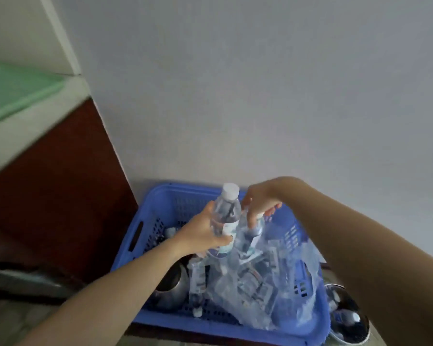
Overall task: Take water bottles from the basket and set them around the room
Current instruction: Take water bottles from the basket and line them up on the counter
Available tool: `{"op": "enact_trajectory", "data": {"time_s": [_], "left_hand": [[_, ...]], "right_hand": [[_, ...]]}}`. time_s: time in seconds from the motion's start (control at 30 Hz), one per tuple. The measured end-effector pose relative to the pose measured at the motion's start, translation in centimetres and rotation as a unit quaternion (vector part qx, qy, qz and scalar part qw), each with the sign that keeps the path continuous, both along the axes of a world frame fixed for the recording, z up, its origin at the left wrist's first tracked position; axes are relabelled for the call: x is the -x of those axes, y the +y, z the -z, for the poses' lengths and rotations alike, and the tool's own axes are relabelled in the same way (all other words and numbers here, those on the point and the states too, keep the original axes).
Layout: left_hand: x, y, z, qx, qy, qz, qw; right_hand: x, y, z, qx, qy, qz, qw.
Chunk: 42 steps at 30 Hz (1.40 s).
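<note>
A: Your left hand (205, 231) has its fingers wrapped round the label of one water bottle (226, 213). The bottle is upright, cap up, over the far part of the blue basket (160, 196).

B: Your right hand (258, 203) sits on top of a second bottle (250, 236), fingers pinched round its neck, just beside the first. Its lower part stands in the loose plastic wrap (273, 283) that fills the right side of the basket.

A: That wrap is what I'd worry about. If you pull the second bottle straight up, the film may cling and drag the pack with it. The bottle could also catch and slip from a grip that holds only the neck.

B: The two bottles look to be touching. If you lift one hand quicker than the other, you could knock the first bottle askew, though your left grip looks firm.

A: Mind the metal bowl (170, 283) by the left edge of the basket, under your left forearm. A dropped bottle would hit it, or the loose bottles (196, 283) beside it.

B: There's also a metal pot (348, 320) just outside the near right corner. Swing your right elbow wide and you might clip it.

A: The picture is blurred, so I can't tell whether the second bottle has its cap on.

B: The pale surface (23, 141) at the upper left looks like the nearest spot to set one, beside the green board (13, 91). A bottle put too near its edge could topple off.
</note>
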State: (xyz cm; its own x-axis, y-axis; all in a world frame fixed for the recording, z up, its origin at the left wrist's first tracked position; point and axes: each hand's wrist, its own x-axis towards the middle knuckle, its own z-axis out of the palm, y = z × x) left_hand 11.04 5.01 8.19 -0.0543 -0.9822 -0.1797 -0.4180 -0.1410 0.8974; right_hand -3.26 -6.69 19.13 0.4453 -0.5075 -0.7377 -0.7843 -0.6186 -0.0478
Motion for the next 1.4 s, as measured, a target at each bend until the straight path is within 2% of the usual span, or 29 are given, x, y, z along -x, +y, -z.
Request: {"op": "enact_trajectory", "data": {"time_s": [0.17, 0.3, 0.43, 0.53, 0.7, 0.87, 1.03, 1.17, 1.4], "left_hand": [[-4.7, 5.0, -7.7, 0.075, 0.062, -0.080, 0.992], [-8.5, 12.1, -13.5, 0.153, 0.138, -0.129, 0.970], [-12.2, 20.4, -18.5, 0.233, 0.138, -0.203, 0.941], [-15.3, 25.8, -20.8, 0.273, 0.124, -0.262, 0.917], [-20.2, 34.2, -23.5, 0.322, 0.098, -0.372, 0.865], [-24.1, 41.5, -25.6, 0.368, 0.042, -0.431, 0.823], [-27.6, 46.8, -26.8, 0.377, -0.008, -0.462, 0.803], [-31.0, 49.0, -27.1, 0.364, -0.013, -0.481, 0.798], [-38.8, 49.2, -27.8, 0.337, -0.012, -0.473, 0.814]], "right_hand": [[-6.9, 3.8, -10.3, -0.004, -0.025, -0.010, 1.000], [-10.7, 9.9, -17.3, -0.024, -0.120, -0.020, 0.992], [-14.6, 17.6, -23.3, -0.032, -0.230, -0.070, 0.970], [-17.6, 23.0, -26.0, -0.006, -0.316, -0.136, 0.939], [-23.8, 31.3, -27.4, 0.025, -0.471, -0.185, 0.862], [-29.7, 37.6, -27.7, 0.015, -0.573, -0.171, 0.801], [-35.2, 42.2, -27.8, 0.025, -0.597, -0.166, 0.784], [-39.0, 44.0, -27.9, 0.016, -0.607, -0.161, 0.778], [-46.7, 43.8, -28.4, 0.029, -0.606, -0.163, 0.778]]}}
